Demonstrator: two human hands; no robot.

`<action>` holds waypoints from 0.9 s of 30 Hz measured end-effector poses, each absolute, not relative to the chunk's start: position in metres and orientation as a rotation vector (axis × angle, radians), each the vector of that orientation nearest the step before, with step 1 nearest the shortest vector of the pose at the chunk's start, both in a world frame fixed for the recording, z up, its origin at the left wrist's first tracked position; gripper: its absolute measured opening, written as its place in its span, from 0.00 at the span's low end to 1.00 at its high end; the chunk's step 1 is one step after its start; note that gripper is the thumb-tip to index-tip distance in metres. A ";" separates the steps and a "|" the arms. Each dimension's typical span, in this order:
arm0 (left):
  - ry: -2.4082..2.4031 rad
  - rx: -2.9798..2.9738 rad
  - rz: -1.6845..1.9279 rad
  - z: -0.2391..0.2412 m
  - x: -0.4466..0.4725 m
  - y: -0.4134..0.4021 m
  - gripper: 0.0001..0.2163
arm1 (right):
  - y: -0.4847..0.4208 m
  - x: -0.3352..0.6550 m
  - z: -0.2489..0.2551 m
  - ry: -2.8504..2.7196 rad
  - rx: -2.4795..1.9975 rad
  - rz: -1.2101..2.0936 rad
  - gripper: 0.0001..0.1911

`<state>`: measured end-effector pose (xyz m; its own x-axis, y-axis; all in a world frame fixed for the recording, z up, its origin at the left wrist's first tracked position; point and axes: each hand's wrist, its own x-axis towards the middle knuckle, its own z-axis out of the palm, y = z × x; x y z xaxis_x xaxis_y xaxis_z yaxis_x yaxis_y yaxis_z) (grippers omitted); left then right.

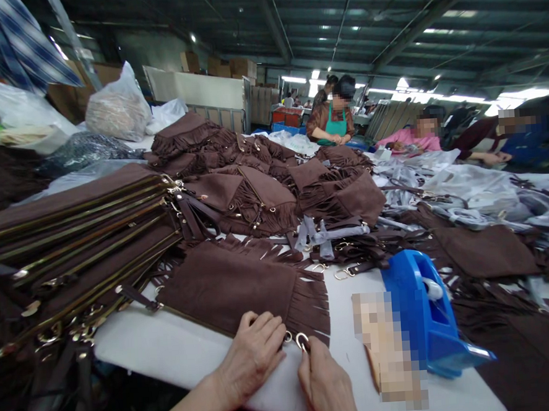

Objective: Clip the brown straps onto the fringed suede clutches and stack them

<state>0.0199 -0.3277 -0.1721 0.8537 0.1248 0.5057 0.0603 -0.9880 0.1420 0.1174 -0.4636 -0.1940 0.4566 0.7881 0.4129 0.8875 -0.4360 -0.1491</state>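
Note:
A dark brown fringed bag [233,282] lies flat on the white table, its zipper edge towards me and its fringe spread to the right. My left hand [258,349] is closed over the near edge of this bag, by its right corner. A small metal ring [288,336] shows just past those fingers. My right hand [326,379] pinches a gold-coloured metal clasp [302,340] beside the ring. Whether the clasp is linked to the ring I cannot tell. A short strap with a metal end [138,297] sits at the bag's left corner.
Stacked brown bags with gold zippers [94,229] stand at left. More fringed bags [245,188] are heaped behind. A blue tape dispenser [423,314] and a blurred tan item [388,347] lie at right. Plastic-wrapped straps [479,199] cover the far right. Several people work beyond.

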 end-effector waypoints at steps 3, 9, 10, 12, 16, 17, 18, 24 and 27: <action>0.072 2.904 0.798 -0.176 0.028 -0.323 0.08 | -0.457 0.119 -0.191 -1.415 -2.399 -0.422 0.11; 0.162 2.710 0.738 -0.180 0.039 -0.312 0.08 | -0.436 0.124 -0.179 -1.347 -2.514 -0.360 0.07; 0.179 2.697 0.738 -0.180 0.040 -0.312 0.08 | -0.432 0.124 -0.178 -1.340 -2.525 -0.327 0.07; 0.233 2.665 0.732 -0.179 0.041 -0.312 0.08 | -0.425 0.123 -0.177 -1.341 -2.540 -0.223 0.06; 0.370 2.596 0.715 -0.178 0.044 -0.314 0.07 | -0.417 0.119 -0.177 -1.302 -2.583 -0.083 0.04; 0.394 2.578 0.709 -0.179 0.045 -0.314 0.08 | -0.416 0.117 -0.177 -1.290 -2.581 -0.073 0.04; 0.411 2.562 0.702 -0.179 0.046 -0.314 0.08 | -0.416 0.115 -0.178 -1.276 -2.573 -0.071 0.04; 0.426 2.507 0.672 -0.177 0.048 -0.313 0.09 | -0.427 0.106 -0.186 -1.140 -2.521 0.053 0.11; 0.252 2.511 0.603 -0.167 0.036 -0.308 0.07 | -0.445 0.111 -0.192 -1.021 -2.371 0.275 0.13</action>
<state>0.0356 -0.3081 -0.1670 0.8823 0.2951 0.3666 0.0534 -0.8367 0.5450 0.1112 -0.4446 -0.1918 0.6925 0.7210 0.0246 0.6111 -0.5681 -0.5512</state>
